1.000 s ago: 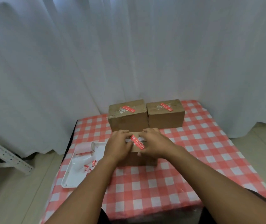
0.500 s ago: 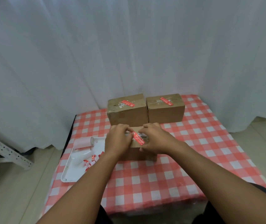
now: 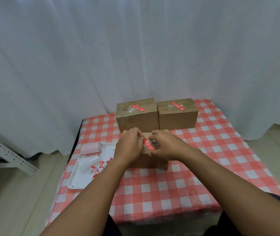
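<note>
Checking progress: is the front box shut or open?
Shut: the top of the front box lies flat, with the red sticker lying on it.

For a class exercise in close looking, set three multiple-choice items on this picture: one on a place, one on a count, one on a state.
1. Where does the white tray lie?
A) left of the near cardboard box
B) under the table
C) against the curtain

2. How many cardboard boxes stand on the checked tablecloth?
A) two
B) three
C) five

3. What are the hands doing?
A) lifting the white tray
B) hanging clear of the table
C) both touching the near cardboard box at its red sticker

Key:
1 A: the white tray sits on the cloth, to the left of that box.
2 B: the back left box and the back right box stand behind the near one.
3 C: the left hand and the right hand meet over the red sticker.
</note>
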